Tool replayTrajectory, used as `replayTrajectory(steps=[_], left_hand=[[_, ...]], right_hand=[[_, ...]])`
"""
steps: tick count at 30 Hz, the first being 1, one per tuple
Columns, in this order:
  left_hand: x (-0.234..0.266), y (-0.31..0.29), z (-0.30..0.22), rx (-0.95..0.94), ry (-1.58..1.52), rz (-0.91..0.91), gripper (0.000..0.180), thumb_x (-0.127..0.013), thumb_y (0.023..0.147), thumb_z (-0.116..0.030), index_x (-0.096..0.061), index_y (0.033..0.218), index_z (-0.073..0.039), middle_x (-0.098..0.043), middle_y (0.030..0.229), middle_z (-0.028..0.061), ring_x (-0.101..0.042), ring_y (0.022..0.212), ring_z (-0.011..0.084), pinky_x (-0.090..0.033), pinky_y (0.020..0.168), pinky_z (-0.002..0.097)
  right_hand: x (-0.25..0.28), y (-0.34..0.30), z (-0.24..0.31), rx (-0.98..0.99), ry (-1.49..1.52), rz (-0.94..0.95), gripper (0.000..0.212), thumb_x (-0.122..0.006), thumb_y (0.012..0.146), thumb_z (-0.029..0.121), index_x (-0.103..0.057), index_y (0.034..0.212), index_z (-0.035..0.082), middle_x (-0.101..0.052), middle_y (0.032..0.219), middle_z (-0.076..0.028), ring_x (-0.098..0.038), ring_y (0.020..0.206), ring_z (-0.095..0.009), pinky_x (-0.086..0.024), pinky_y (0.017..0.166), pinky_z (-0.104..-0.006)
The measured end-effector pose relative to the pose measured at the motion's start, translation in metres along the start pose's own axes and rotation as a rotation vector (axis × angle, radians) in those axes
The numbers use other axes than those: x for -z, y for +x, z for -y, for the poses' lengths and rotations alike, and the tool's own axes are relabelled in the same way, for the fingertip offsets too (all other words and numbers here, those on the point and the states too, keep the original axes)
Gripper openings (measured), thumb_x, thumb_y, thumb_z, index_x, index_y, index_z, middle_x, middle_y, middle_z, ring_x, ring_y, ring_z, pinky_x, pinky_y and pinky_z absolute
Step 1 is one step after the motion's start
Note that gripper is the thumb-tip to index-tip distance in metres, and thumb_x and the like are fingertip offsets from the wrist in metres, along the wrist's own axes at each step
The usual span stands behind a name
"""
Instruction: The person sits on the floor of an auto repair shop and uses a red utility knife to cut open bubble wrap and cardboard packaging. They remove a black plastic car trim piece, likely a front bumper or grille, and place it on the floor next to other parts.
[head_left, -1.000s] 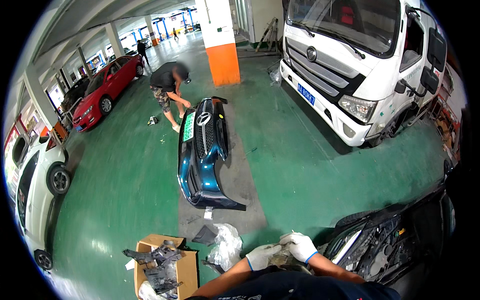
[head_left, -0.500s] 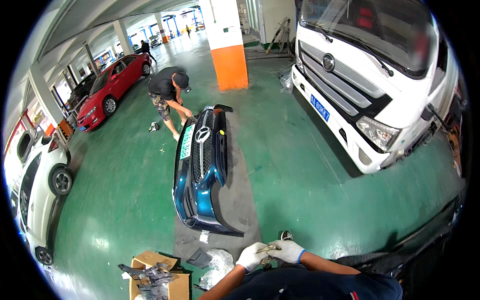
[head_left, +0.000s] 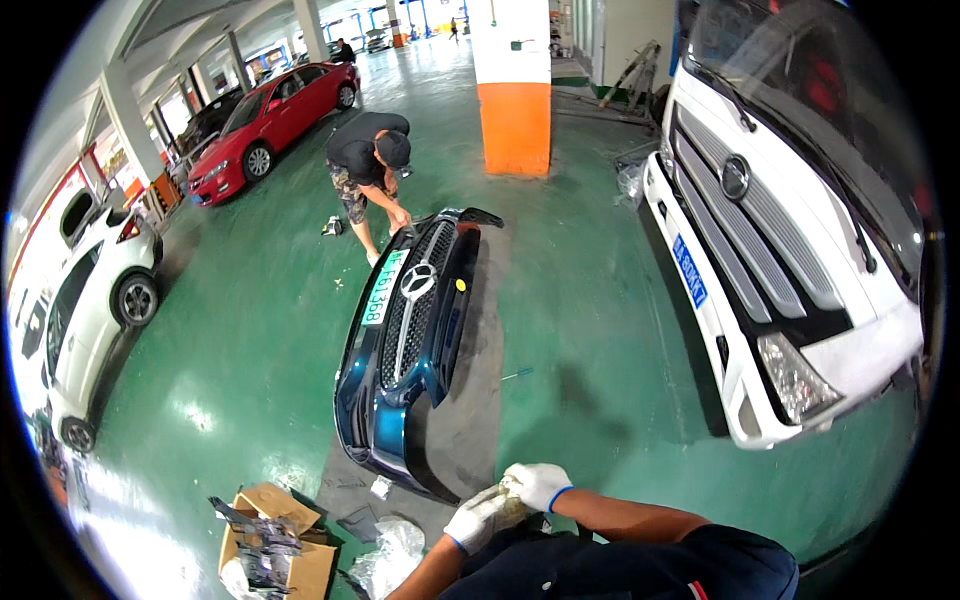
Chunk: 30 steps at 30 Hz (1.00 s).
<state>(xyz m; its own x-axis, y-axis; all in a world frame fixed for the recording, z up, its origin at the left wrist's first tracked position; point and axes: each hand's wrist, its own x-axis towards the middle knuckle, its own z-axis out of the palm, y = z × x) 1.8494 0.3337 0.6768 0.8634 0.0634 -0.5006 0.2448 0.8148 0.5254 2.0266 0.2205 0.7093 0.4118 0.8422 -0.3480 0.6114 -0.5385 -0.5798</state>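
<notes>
Both my hands, in white knit gloves with blue cuffs, meet in front of my body at the lower middle. My left hand (head_left: 476, 520) is closed, palm side partly turned up. My right hand (head_left: 538, 487) is closed too, its fingers pressed against the left hand's fingertips. Between them shows a small yellowish-brown patch, too unclear to name. Just beyond my hands lies a dark blue car bumper (head_left: 390, 432) with a mesh grille (head_left: 415, 310) and a green-white plate (head_left: 384, 288). At its far end a co-worker (head_left: 368, 160) bends over, hands at the bumper.
A grey mat (head_left: 470, 430) lies under the bumper. An open cardboard box (head_left: 312, 572) of parts and clear plastic wrap (head_left: 392, 556) sit at lower left. A screwdriver-like tool (head_left: 517, 374) lies on the floor. A white truck (head_left: 745, 250) stands right, an orange-white pillar (head_left: 515, 125) ahead.
My view has turned, shifting the far scene rightward and tilting the truck. My right hand has drawn in closer to the left, and the brownish thing between them is more covered.
</notes>
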Motion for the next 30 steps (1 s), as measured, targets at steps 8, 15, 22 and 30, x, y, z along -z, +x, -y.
replayTrajectory(steps=[8, 15, 22, 30], left_hand=[[0.011, 0.173, -0.015, -0.048, -0.442, -0.018, 0.051, -0.043, 0.115, -0.046, -0.051, 0.151, -0.01, -0.056, 0.152, 0.0135, -0.053, 0.14, 0.0294, -0.041, 0.118, 0.0483], [0.026, 0.233, -0.031, -0.142, -0.463, -0.421, 0.037, -0.062, 0.109, -0.024, -0.059, 0.135, 0.004, -0.071, 0.123, 0.018, -0.071, 0.108, 0.0308, -0.059, 0.093, 0.0453], [0.088, 0.19, 0.015, -0.094, -0.183, -1.241, 0.023, -0.068, 0.097, -0.009, -0.072, 0.113, 0.007, -0.074, 0.093, 0.0125, -0.069, 0.078, 0.0194, -0.058, 0.069, 0.0336], [-0.046, 0.168, 0.241, 0.111, -0.818, -1.721, 0.005, -0.059, 0.093, 0.005, -0.055, 0.091, 0.002, -0.06, 0.067, 0.0132, -0.06, 0.051, 0.0242, -0.054, 0.05, 0.0358]], right_hand=[[0.046, 0.114, -0.053, 0.068, -0.287, 0.221, 0.082, -0.068, 0.087, 0.035, -0.041, 0.158, 0.003, -0.047, 0.161, -0.023, -0.05, 0.141, -0.044, -0.043, 0.119, -0.047], [0.079, 0.202, -0.086, 0.208, -0.012, 0.59, 0.083, -0.071, 0.09, 0.045, -0.047, 0.156, 0.001, -0.049, 0.16, -0.026, -0.051, 0.143, -0.041, -0.042, 0.121, -0.0436], [0.032, 0.3, -0.168, -0.164, 0.248, 0.731, 0.051, -0.07, 0.1, 0.034, -0.067, 0.139, 0.001, -0.074, 0.133, -0.018, -0.07, 0.124, -0.027, -0.053, 0.109, -0.038], [-0.042, 0.475, -0.425, -0.414, -0.518, 0.826, 0.04, -0.064, 0.088, 0.033, -0.08, 0.109, 0.004, -0.076, 0.119, -0.023, -0.072, 0.116, -0.039, -0.056, 0.099, -0.0461]])
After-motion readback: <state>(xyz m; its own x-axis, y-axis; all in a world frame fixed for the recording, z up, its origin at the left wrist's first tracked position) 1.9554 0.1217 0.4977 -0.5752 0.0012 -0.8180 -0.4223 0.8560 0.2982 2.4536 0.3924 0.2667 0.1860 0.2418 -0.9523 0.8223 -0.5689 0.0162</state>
